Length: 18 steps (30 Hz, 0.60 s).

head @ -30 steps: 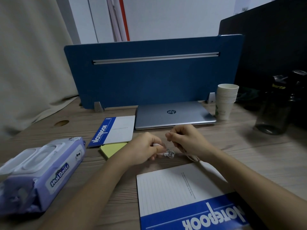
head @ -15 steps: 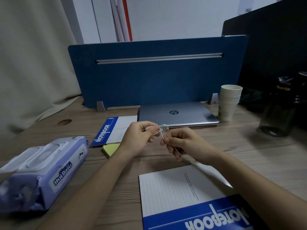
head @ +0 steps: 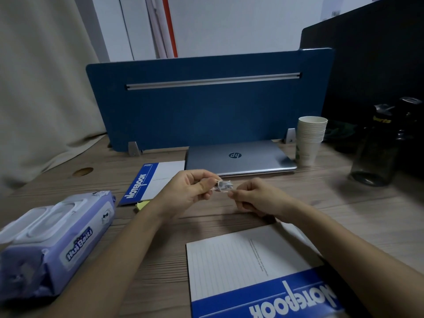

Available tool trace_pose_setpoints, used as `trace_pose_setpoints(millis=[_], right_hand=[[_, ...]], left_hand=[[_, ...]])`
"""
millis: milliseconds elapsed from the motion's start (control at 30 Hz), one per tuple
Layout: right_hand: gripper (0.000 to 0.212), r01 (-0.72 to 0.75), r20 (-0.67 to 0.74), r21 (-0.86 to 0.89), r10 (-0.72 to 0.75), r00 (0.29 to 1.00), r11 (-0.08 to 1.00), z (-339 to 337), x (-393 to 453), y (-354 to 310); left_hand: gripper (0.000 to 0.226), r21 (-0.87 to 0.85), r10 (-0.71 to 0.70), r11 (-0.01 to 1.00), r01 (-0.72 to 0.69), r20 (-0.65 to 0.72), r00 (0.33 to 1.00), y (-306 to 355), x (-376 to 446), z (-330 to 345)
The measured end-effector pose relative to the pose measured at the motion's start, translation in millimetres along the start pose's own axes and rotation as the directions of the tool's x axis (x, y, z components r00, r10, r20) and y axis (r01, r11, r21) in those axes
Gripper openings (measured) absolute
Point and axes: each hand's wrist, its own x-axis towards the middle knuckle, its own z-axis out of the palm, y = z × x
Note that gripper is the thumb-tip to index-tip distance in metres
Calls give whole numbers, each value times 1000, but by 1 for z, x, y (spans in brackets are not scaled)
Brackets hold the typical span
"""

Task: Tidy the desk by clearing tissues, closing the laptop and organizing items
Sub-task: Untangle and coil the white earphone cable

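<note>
Above the middle of the wooden tabletop (head: pixel 344 216), the left hand (head: pixel 185 191) pinches a small bundle of thin white cable (head: pixel 223 186) between thumb and curled fingers, and the right hand (head: pixel 257 197) pinches the bundle's near end with its fingertips; the bundle sits between the two hands, off the wood, and its exact form is too blurred to tell. Behind the hands, against the blue felt divider panel (head: pixel 206 111) at the far edge, lies the closed silver laptop (head: pixel 238 159), with a stack of white paper cups (head: pixel 311 140) just beside its right side and a blue-and-white notebook (head: pixel 156 182) to its left, partly covering a yellow sticky pad (head: pixel 141 204). A lilac pack of wet wipes (head: pixel 57 239) lies at the left edge, cut off by the frame. A second blue-and-white notebook (head: pixel 247 267) lies at the near edge, partly under the right forearm. A dark transparent bottle (head: pixel 378 154) stands near the right edge; bare wood lies between it and the hands.
</note>
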Motion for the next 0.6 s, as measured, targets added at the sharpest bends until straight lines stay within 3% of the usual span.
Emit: trace_pose_setpoints(millis=[133,267,367,467,600], right_hand=[[27,30,-161,146,-6,987,989,-6,2,0],[21,74,-251,197,-23,968,978,-4,4,-2],[23,101,-256,223,-41,966,969,1,4,-4],[25,136,-244,262,-71,967,955,3,3,-7],[26,189,-183,329,-133,974,925,3,-1,-13]], left_hand=[[15,203,0,979,-6,33,999,0,-1,2],[15,445,-3,895,-30,72,997,-6,-1,7],[14,559,-2,829,-23,44,999,-11,0,11],[14,677,87,735,-39,-38,995,-14,1,11],[3,686,163,727,-21,-143,976,-13,1,5]])
